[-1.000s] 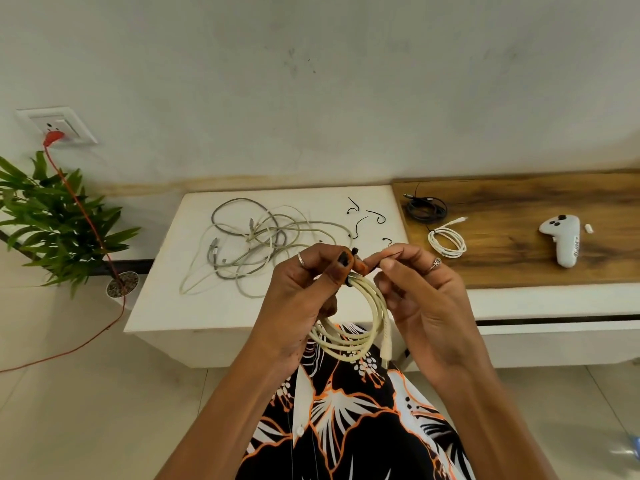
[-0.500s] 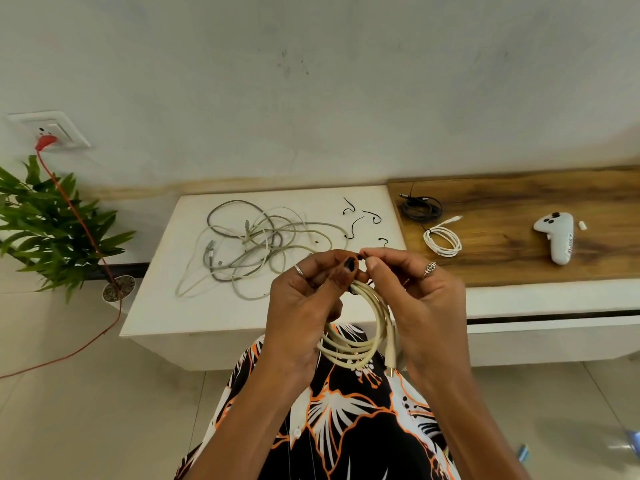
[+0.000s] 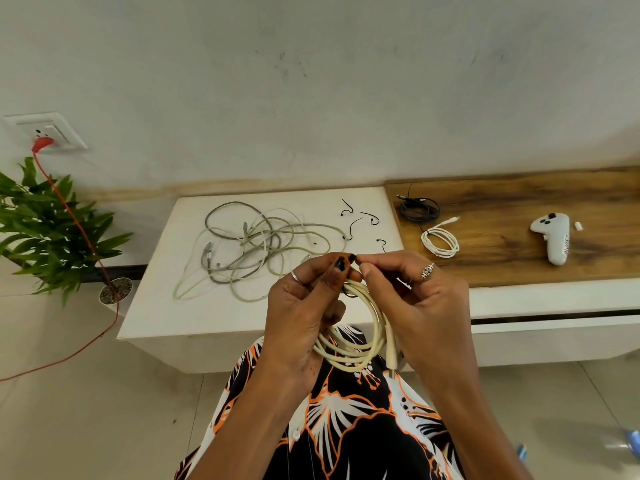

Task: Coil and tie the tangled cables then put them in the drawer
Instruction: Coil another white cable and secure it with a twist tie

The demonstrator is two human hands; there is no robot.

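Observation:
A cream cable wound into a coil (image 3: 360, 341) hangs between my hands in front of the cabinet. My left hand (image 3: 304, 306) grips the coil's top, thumb over the strands. My right hand (image 3: 415, 303) pinches a thin black tie (image 3: 352, 258) at the coil's top, fingertip to fingertip with the left. A tangle of grey and cream cables (image 3: 256, 251) lies on the white cabinet top (image 3: 166, 306). Several loose black ties (image 3: 360, 220) lie behind my hands. A coiled black cable (image 3: 419, 209) and a coiled white cable (image 3: 440, 241) rest on the wooden top (image 3: 519, 271).
A white controller (image 3: 554, 237) lies on the wooden top at the right. The drawer front (image 3: 554, 337) sits below it, under a dark gap. A potted plant (image 3: 52, 230) stands at the left, with a red cord (image 3: 79, 223) running from a wall socket (image 3: 45, 133) to the floor.
My right hand's fingertips have closed in toward the left thumb at the coil's top. The hands and coil have stayed in nearly the same place.

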